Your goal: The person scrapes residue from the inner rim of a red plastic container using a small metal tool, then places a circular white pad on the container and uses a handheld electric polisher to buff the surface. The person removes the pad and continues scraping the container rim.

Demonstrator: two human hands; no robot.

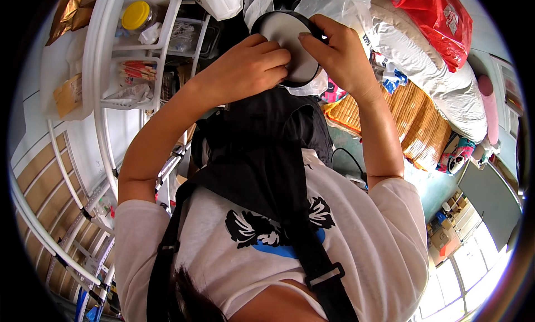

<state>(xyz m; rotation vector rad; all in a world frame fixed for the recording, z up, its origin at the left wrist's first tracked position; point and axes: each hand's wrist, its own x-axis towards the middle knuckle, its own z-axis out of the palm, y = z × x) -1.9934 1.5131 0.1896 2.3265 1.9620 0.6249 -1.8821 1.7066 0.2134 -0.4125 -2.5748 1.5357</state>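
A round disc point(299, 69) with a pale grey face and a black raised rim is held up in front of my chest. My right hand point(340, 50) grips it at the right side, with the thumb on the face and the fingers around the rim. Across its left side lies my left hand point(261, 65), fingers curled over the face and touching it. The left thumb and the disc's underside are hidden. Right behind the disc are clear plastic bags point(334, 4).
At left stands a white tube rack point(100, 134) holding plastic bins point(109, 80) and a yellow-lidded jar point(136, 16). On the right are a woven bamboo mat point(388, 117), white bedding point(434, 83) and a red plastic bag point(439, 25). A black cable point(349, 152) runs below the mat.
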